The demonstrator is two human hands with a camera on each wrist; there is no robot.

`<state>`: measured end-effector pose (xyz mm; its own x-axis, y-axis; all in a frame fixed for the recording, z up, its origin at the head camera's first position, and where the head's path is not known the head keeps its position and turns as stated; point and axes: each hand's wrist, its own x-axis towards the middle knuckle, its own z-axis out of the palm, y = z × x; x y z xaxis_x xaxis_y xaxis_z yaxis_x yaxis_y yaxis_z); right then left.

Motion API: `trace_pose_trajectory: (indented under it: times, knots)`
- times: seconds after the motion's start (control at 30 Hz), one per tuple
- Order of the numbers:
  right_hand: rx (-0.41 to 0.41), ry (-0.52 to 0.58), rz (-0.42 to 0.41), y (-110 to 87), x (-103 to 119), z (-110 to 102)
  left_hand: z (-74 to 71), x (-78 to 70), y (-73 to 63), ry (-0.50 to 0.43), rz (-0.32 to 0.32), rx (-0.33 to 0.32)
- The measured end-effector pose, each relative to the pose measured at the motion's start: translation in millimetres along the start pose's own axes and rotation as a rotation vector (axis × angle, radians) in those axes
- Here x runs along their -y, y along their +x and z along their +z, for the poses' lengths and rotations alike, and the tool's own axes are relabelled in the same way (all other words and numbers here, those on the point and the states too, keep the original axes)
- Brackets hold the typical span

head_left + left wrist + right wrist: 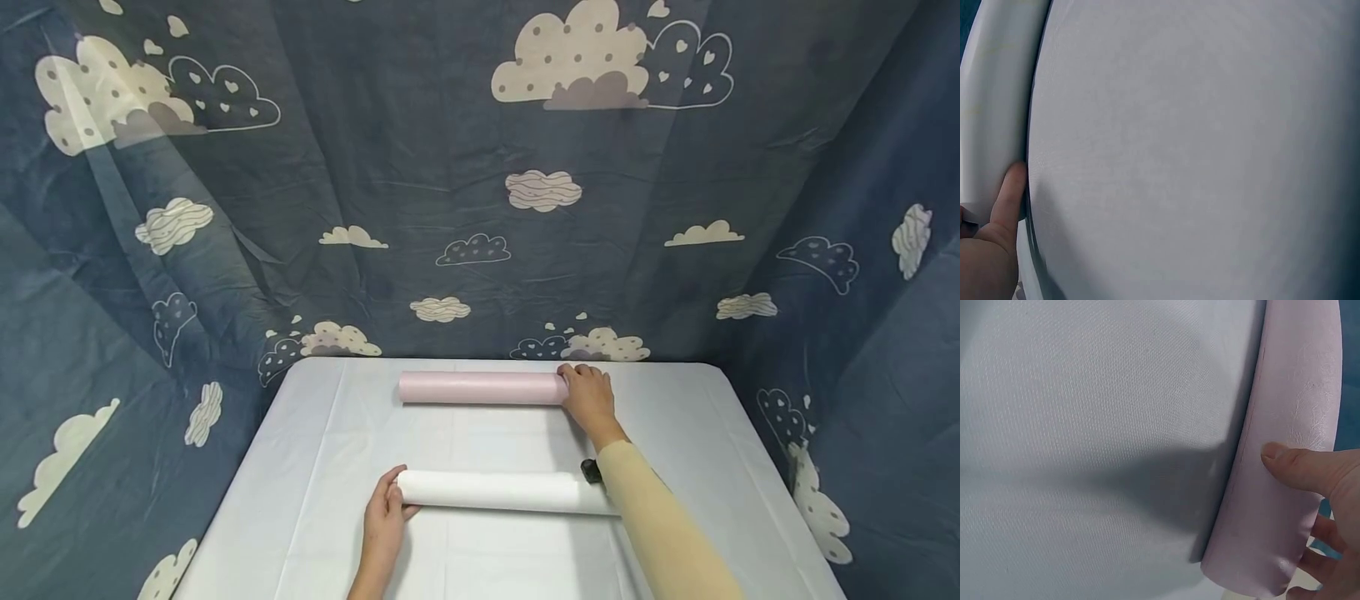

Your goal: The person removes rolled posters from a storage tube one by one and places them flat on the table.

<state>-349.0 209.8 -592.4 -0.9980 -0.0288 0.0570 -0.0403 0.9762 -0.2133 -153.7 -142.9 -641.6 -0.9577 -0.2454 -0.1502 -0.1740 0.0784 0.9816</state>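
A pink roll lies crosswise near the far edge of the white-covered table. My right hand grips its right end, the thumb across the pink surface and the fingers round the far side in the right wrist view. Nearer to me lies a white roll, about parallel to the pink one. My left hand holds its left end, with the thumb along its near side in the left wrist view. The right sleeve covers the white roll's right end in the head view.
The white table has rounded far corners. Dark blue cloth with cloud prints hangs behind it and on both sides. A small black object shows beside the right forearm, at the white roll's upper edge.
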Motion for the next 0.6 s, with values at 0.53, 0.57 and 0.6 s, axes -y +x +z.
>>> trace_pose_trajectory:
  times: [0.53,0.57,0.6]
  knots:
    - [-0.142,-0.041,-0.152,-48.4,16.2,-50.2,1.3,-2.2,-1.6,0.026,0.017,-0.011]
    - [-0.155,-0.027,-0.163,-57.9,18.5,-52.8,1.3,-2.3,-1.8,0.028,0.020,-0.011]
    - [-0.166,-0.008,-0.175,-68.4,21.1,-55.0,1.2,-2.1,-1.9,0.025,0.019,-0.011]
